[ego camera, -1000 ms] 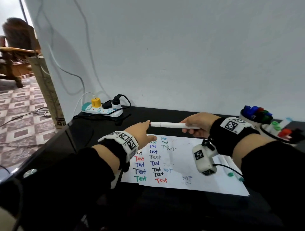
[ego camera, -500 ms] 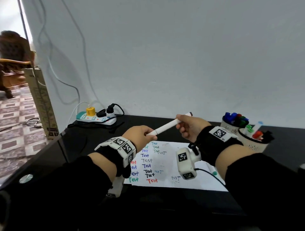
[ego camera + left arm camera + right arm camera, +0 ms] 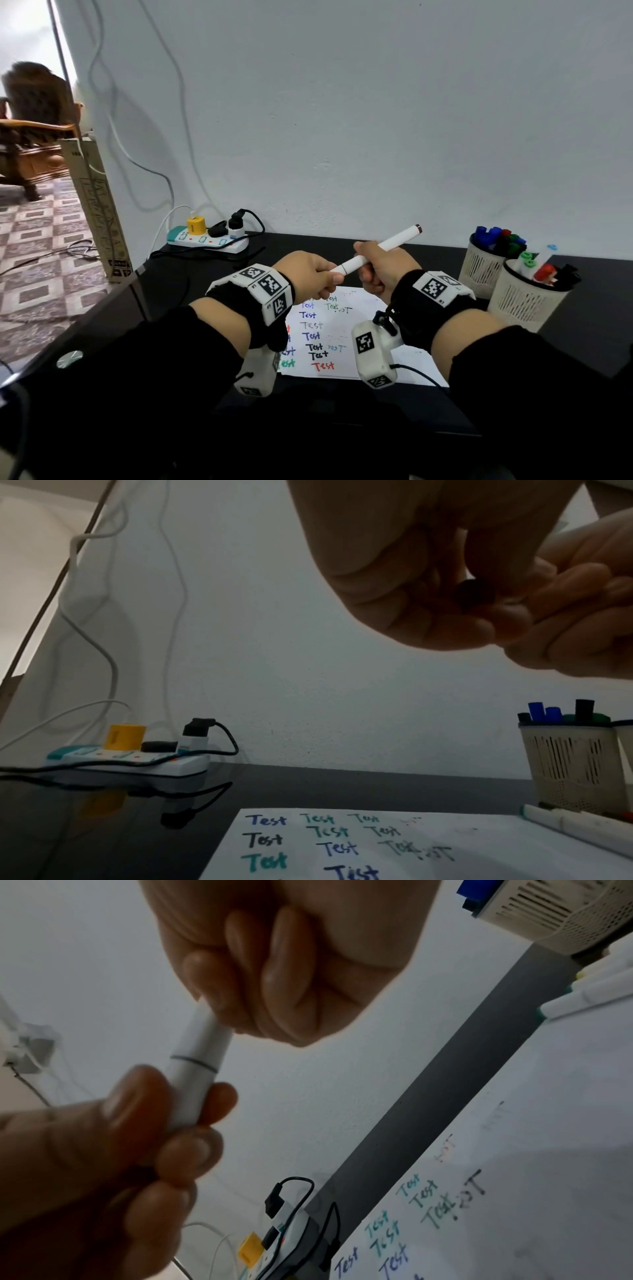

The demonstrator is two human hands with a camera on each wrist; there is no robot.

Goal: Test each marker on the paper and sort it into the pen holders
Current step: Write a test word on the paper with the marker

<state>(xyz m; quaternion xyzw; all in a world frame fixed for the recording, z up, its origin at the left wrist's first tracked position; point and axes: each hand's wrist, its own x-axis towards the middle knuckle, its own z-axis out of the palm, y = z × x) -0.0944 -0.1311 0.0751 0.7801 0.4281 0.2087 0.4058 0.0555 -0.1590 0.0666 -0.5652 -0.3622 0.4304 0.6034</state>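
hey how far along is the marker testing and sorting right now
Many done: the paper carries rows of "Test" scribbles, and both pen holders hold markers. In hand: a white marker, cap on, gripped by left hand and right hand. Left: some markers lying beside the holders.

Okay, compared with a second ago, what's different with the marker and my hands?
The white marker has tipped from level to slanted, its far end raised toward the wall. The left hand, which was only reaching for it, now pinches its near end, likely the cap. The right hand still grips the barrel. The paper and both pen holders stayed put.
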